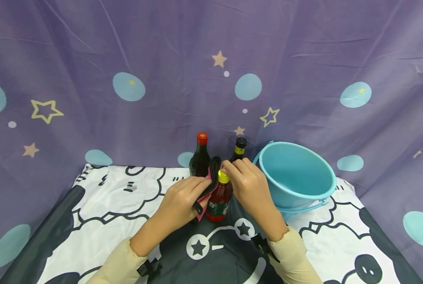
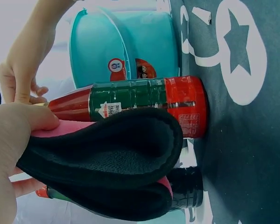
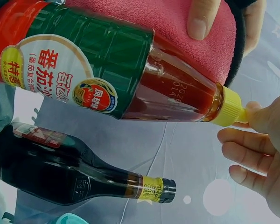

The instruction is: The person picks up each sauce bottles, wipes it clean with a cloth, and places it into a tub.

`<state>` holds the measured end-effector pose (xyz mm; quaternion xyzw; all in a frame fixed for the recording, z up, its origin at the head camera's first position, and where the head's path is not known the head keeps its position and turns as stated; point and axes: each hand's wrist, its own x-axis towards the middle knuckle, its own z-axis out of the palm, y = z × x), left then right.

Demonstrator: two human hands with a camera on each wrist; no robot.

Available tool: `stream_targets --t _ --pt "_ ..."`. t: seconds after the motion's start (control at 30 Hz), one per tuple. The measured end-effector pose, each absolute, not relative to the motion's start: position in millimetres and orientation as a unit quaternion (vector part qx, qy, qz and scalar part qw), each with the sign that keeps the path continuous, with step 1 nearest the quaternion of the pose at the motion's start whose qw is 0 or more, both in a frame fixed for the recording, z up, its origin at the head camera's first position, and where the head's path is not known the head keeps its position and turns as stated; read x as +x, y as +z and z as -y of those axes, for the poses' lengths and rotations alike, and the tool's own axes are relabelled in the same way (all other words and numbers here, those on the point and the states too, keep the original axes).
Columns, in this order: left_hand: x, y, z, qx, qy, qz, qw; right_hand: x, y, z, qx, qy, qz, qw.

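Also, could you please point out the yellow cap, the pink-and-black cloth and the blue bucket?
Yellow cap [image 3: 228, 107]: right wrist view, on its ribbed side.
Pink-and-black cloth [image 3: 215, 52]: right wrist view, on its pink face.
Blue bucket [image 1: 294, 171]: head view, on its inner wall.

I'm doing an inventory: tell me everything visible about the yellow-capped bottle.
The yellow-capped bottle appears upright on the dark cover, left of the blue bucket. Red contents show through its clear, plastic-looking tapering neck; below, a green band carries a white label with Chinese characters, above a red base. The right hand pinches the narrow tip of its yellow cap. A pink cloth is close alongside; contact is unclear.
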<state>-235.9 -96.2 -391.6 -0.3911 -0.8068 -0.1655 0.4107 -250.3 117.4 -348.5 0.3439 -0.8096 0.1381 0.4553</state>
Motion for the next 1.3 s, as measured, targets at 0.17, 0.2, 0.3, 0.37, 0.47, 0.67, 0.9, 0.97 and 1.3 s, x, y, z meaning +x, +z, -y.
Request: stream_targets --t 0.17,0.2,0.3,0.37,0.47,0.67,0.9,0.97,1.3 --pt "-234.1 -390.8 96.0 -0.387 -0.168 0.812 0.404 -250.1 -348.0 -117.3 0.346 0.135 0.808 0.457" --pt "-234.0 -390.6 95.8 -0.386 -0.169 0.812 0.404 -250.0 -347.8 -117.4 0.346 0.135 0.808 0.458" --pt "-233.8 -391.7 95.5 -0.386 -0.166 0.812 0.406 -249.3 -347.6 -117.6 0.345 0.135 0.809 0.457" --pt "-234.6 -391.4 95.7 -0.388 -0.154 0.810 0.413 -250.0 -347.0 -117.7 0.348 0.134 0.807 0.458" --pt "-235.3 -391.6 97.3 -0.392 -0.116 0.807 0.426 -251.4 -346.7 -117.5 0.352 0.132 0.805 0.459" --pt "-237.7 -390.6 101.7 -0.409 -0.036 0.806 0.426 -251.7 -347.1 -117.8 0.349 0.128 0.807 0.459" --pt "-240.1 -393.1 106.8 -0.433 -0.026 0.802 0.412 -249.3 -349.7 -117.8 0.341 0.131 0.807 0.464" --pt "-241.4 -395.0 107.6 -0.439 -0.022 0.799 0.410 -248.6 -350.5 -118.9 0.341 0.132 0.807 0.463" --pt "-248.1 -401.3 113.3 -0.437 -0.015 0.814 0.383 -249.6 -349.8 -117.3 0.340 0.133 0.807 0.464"
